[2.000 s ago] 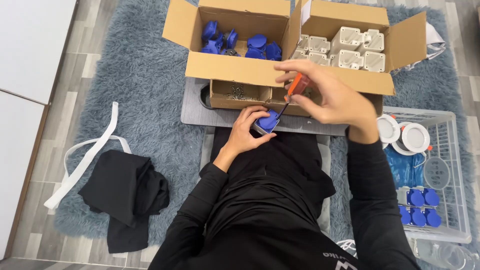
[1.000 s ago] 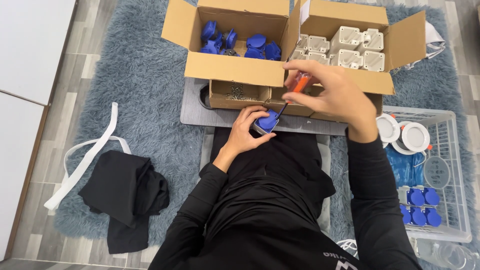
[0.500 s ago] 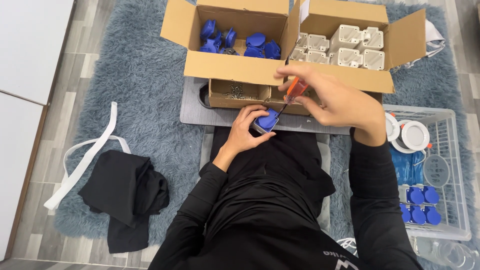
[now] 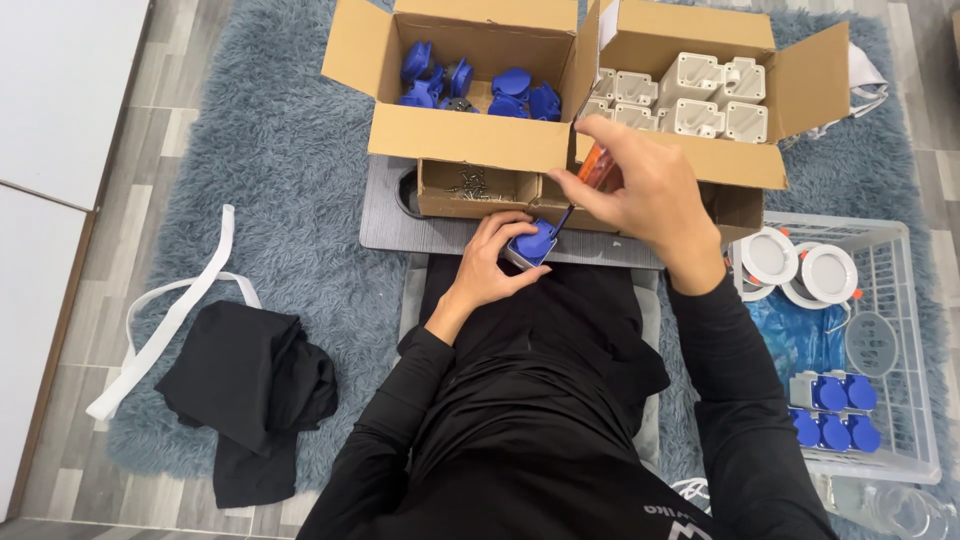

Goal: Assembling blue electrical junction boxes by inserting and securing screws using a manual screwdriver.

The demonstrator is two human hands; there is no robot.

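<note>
Low over the lap, the left hand (image 4: 490, 262) cups a blue socket part (image 4: 531, 243) — fingers curled snugly around it. Just above, the right hand (image 4: 640, 195) pinches an orange-handled screwdriver (image 4: 596, 172), tip touching the part — cardboard boxes (image 4: 470, 135) beyond.

The right hand (image 4: 640, 195) hides most of the orange-handled screwdriver (image 4: 598, 165); small screws (image 4: 470, 182) beside it are unclear.

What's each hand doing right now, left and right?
Left hand: closed around a blue-and-grey part in the lap.
Right hand: closed on an orange-handled screwdriver, tip at the part.
</note>
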